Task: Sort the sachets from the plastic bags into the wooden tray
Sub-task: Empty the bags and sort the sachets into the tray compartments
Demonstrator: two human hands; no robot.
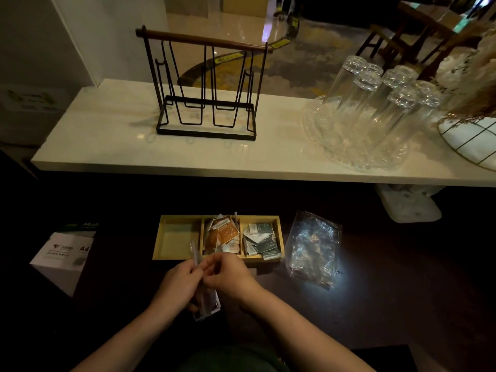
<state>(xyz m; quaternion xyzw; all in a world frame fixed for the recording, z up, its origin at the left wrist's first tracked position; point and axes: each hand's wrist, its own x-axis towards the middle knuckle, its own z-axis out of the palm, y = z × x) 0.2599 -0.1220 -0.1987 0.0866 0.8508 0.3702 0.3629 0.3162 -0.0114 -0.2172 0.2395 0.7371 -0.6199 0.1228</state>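
Gripping a plastic bag (205, 304), both hands (206, 277) meet.

The lower dark surface (402, 304) is dimly lit, while the white counter (107, 146) is brightly lit from above. A glare spot is seen beside the plastic bag (312, 248). Edges are bent by wide-angle distortion.

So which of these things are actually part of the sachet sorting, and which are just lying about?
Part of the job:
- wooden tray, left compartment bare
- orange sachets, middle compartment
- dark green sachets, right compartment
- small plastic bag, held by left hand and right hand
- crumpled plastic bag beside the tray

Lying about:
- wire rack
- upturned glasses on glass tray
- A4 paper box
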